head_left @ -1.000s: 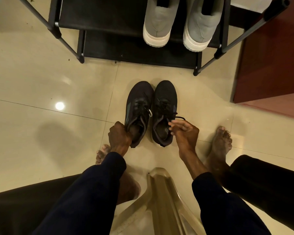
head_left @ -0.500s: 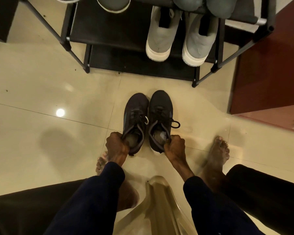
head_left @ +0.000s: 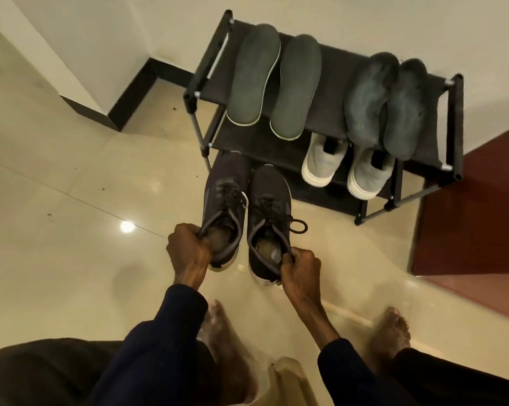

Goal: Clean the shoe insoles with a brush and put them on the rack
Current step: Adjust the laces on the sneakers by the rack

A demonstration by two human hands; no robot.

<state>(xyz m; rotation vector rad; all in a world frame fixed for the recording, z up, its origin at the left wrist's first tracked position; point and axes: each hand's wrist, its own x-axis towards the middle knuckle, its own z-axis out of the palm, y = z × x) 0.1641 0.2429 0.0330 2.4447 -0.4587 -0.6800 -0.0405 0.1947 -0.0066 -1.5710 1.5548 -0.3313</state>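
— What's the room like?
— Glossy cream floor tiles (head_left: 71,200), a white wall (head_left: 101,24), a black rack (head_left: 455,124) against it.
— What's on it?
— Four insoles (head_left: 256,74) lie on the top shelf. In front of it, the left hand (head_left: 190,254) and right hand (head_left: 300,269) each grip one of the dark shoes (head_left: 272,200) by its heel collar.

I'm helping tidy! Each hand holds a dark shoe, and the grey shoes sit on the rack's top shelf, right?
No. The head view shows the grey shoes on a lower shelf of the rack, under the insoles. The left hand and right hand each hold a dark shoe.
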